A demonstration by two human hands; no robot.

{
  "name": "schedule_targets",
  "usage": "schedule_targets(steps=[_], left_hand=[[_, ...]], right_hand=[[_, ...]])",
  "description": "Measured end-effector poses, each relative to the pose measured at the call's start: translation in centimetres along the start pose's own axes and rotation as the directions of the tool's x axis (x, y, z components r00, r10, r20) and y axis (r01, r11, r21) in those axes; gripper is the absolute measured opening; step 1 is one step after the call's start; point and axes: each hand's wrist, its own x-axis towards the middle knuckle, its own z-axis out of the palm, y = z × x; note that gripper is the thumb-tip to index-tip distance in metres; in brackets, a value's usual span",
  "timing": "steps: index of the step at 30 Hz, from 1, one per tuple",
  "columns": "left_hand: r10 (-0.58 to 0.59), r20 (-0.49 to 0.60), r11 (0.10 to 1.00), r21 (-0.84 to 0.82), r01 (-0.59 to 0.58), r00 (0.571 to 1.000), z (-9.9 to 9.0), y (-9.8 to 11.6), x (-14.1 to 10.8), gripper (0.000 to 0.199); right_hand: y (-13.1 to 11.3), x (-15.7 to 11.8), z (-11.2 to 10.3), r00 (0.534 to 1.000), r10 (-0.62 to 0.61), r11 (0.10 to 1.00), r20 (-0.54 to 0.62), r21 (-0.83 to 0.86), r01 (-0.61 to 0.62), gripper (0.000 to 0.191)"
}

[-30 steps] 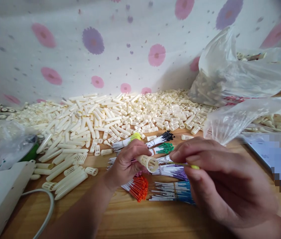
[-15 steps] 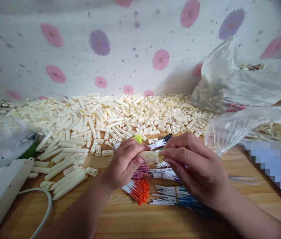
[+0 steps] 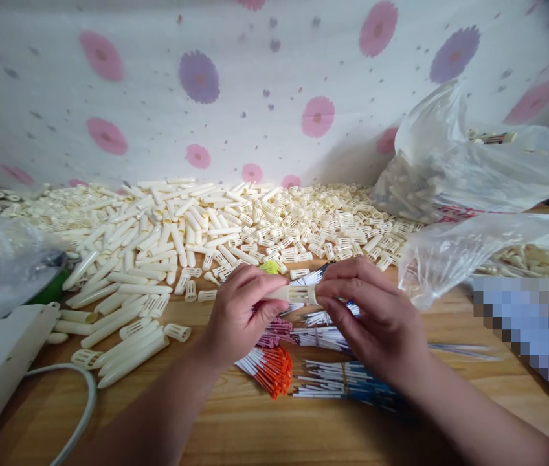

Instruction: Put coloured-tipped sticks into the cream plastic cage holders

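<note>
Between my two hands lies a cream slotted pen barrel [image 3: 300,295], held almost level above the table. My left hand [image 3: 245,310] is closed, thumb and fingers pinching its left end. The right end is in the closed fingertips of my right hand [image 3: 371,310], which cover that end. Whether thin refills sit inside is too small to tell. Below my hands are bundles of thin white refills: an orange-ended bundle [image 3: 274,372], a mauve-ended bundle [image 3: 274,331] and a blue-ended bundle [image 3: 352,382]. A yellow-green bundle [image 3: 268,266] shows behind my left hand.
A wide heap of cream barrels [image 3: 133,239] and slotted pieces [image 3: 323,220] spreads along the back. Plastic bags [image 3: 488,175] stand at the right. A white power strip [image 3: 7,369] with a cable [image 3: 87,408] and a green bowl [image 3: 51,285] are at the left.
My right hand has come slightly left, closer to my left hand, and its fingers now close over the barrel's right end. The view has shifted a little.
</note>
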Motion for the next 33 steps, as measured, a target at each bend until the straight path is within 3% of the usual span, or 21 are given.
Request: schedule_targets(steps=[5, 9, 13, 17, 20, 23, 25, 27, 28, 30, 32, 33], left_hand=[[0.009, -0.022, 0.999, 0.053, -0.008, 1.0, 0.1, -0.3, -0.1, 0.017], [0.017, -0.028, 0.996, 0.089, -0.014, 0.999, 0.2, -0.4, -0.2, 0.017], [0.036, -0.038, 0.991, 0.134, -0.031, 0.999, 0.3, -0.5, -0.1, 0.016], [0.03, -0.046, 0.992, 0.125, -0.024, 0.998, 0.3, -1.0, -0.3, 0.015], [-0.139, -0.026, 0.989, -0.053, 0.137, 0.99, 0.0, -2.1, -0.6, 0.022], [-0.418, -0.009, 0.869, -0.296, 0.397, 0.908, -0.6, -3.8, -0.7, 0.03], [-0.545, -0.1, 0.808, -0.328, 0.49, 0.832, -1.0, -5.0, -0.7, 0.024], [-0.608, -0.15, 0.783, -0.28, 0.556, 0.78, -1.3, -5.8, -0.6, 0.02], [-0.624, -0.131, 0.773, -0.246, 0.585, 0.77, -1.3, -6.0, -0.5, 0.018], [-0.644, -0.038, 0.756, -0.182, 0.629, 0.764, -1.4, -6.2, -0.5, 0.017], [-0.652, 0.06, 0.745, -0.135, 0.653, 0.756, -1.4, -5.9, -0.4, 0.019], [-0.651, 0.098, 0.743, -0.122, 0.659, 0.753, -1.3, -5.7, -0.4, 0.02]], right_hand=[[0.8, -0.2, 0.8, 0.976, 0.216, 0.956, 0.004, 0.204, -0.212, 0.007], [1.4, -0.6, 1.4, 0.92, 0.389, 0.827, 0.042, 0.425, -0.369, 0.004], [1.2, -0.9, 1.7, 0.866, 0.484, 0.697, 0.127, 0.542, -0.469, 0.007], [1.3, -0.9, 1.6, 0.853, 0.475, 0.565, 0.216, 0.668, -0.484, 0.01], [2.4, -0.7, 1.2, 0.871, 0.481, 0.624, 0.095, 0.661, -0.417, 0.013], [3.6, -0.3, 0.6, 0.854, 0.514, 0.706, 0.077, 0.528, -0.473, 0.013], [3.7, 0.5, 0.4, 0.852, 0.479, 0.781, 0.211, 0.341, -0.523, 0.014], [3.2, 1.7, 0.8, 0.847, 0.352, 0.899, 0.399, 0.108, -0.424, 0.014], [2.9, 2.4, 1.2, 0.824, 0.284, 0.947, 0.49, -0.009, -0.321, 0.015], [2.4, 3.8, 2.5, 0.726, 0.242, 0.961, 0.644, -0.262, -0.087, 0.018], [2.5, 4.9, 4.1, 0.627, 0.329, 0.88, 0.707, -0.469, 0.068, 0.02], [2.7, 5.2, 4.9, 0.601, 0.37, 0.844, 0.708, -0.527, 0.101, 0.02]])
